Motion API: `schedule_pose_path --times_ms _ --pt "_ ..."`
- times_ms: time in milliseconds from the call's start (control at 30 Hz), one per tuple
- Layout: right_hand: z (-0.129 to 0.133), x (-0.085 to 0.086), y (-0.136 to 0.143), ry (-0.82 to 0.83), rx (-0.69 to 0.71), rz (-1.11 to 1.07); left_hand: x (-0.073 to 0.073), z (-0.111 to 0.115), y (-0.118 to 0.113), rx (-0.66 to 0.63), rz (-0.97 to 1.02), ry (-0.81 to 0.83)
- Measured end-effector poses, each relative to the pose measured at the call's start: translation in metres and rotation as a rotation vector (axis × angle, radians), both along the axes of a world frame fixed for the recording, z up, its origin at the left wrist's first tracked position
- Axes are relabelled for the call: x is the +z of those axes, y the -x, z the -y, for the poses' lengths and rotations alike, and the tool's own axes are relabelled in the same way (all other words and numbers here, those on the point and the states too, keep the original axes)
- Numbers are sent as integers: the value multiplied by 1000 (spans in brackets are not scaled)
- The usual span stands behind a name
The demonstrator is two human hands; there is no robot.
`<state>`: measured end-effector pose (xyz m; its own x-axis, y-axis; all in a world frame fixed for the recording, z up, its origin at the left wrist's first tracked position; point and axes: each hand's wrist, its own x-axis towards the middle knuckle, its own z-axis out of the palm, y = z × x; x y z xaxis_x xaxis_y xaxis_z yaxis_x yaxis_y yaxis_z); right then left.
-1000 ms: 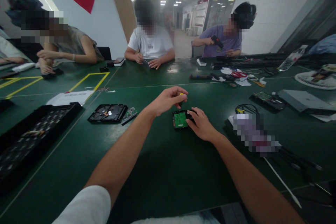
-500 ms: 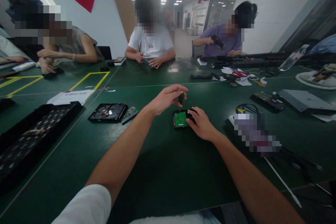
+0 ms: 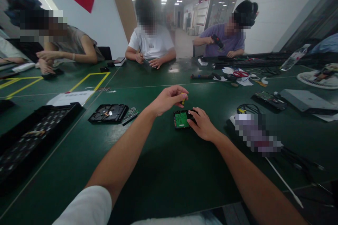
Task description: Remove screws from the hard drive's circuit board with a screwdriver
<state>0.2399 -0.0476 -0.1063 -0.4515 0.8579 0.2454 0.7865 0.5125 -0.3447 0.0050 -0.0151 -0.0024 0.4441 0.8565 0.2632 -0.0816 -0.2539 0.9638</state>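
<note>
While left hand [image 3: 173,99] pinches small yellow-and-dark tool handle [image 3: 182,99], tip hard to make out, right hand [image 3: 202,123] lies half-curled on black-edged drive with green circuit board [image 3: 182,119], covering its right side. Drive sits on dark green table [image 3: 169,172], below left fingers.

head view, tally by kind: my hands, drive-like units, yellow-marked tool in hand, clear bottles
Hands: 2, left hand and right hand
Drive-like units: 3, left unit, middle unit, right unit
Yellow-marked tool: 1
Clear bottle: 1
Total: 7
</note>
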Motion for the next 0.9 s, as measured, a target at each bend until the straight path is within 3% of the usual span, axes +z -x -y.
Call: schedule_pose_path --times_ms 233,633,900 --pt "-2 -4 -2 1 11 -7 5 2 -1 -16 87 96" --pt "-2 -2 -1 1 3 -5 2 -1 2 84 -109 -94" --pt "-1 -1 -1 -10 9 -8 4 3 -1 24 5 47"
